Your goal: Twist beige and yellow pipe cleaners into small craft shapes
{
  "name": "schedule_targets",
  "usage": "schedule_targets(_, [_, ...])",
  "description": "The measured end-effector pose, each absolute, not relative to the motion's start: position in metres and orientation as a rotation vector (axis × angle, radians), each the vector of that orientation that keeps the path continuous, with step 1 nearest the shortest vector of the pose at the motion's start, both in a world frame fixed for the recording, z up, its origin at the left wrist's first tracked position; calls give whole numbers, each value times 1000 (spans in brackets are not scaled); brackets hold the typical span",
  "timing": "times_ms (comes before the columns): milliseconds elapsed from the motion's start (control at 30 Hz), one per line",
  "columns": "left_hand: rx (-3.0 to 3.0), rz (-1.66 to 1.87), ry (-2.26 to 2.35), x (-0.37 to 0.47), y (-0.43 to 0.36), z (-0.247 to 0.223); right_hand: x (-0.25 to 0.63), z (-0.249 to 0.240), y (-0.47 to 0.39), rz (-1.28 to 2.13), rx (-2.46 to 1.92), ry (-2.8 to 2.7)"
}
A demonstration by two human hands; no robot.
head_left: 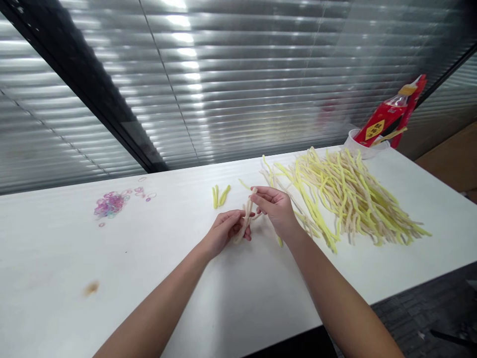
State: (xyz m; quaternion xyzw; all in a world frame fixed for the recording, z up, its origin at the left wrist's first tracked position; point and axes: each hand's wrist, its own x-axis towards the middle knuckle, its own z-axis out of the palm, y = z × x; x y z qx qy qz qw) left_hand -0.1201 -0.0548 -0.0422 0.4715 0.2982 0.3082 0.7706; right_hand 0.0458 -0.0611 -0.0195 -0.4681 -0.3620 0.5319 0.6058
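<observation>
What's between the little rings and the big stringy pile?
In the head view, left to right: short yellow bits, the left hand and right hand holding beige strands, then a few loose strands.

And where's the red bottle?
The red bottle is on the right of the head view, tilted in a clear bowl at the far edge of the table, behind yellow and beige strands.

white table [55, 258] | silvery slatted blinds [242, 89] | dark grey floor [413, 308]
</observation>
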Motion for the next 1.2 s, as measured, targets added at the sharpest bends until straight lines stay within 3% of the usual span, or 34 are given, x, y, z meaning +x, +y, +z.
schedule_targets(533, [1034, 721, 620, -120, -54, -48, 57, -19, -55, 1036, -1050, -794])
schedule_targets(1200, [887, 909, 769, -115, -53, -45, 76, -6, -60, 1145, -1051, -779])
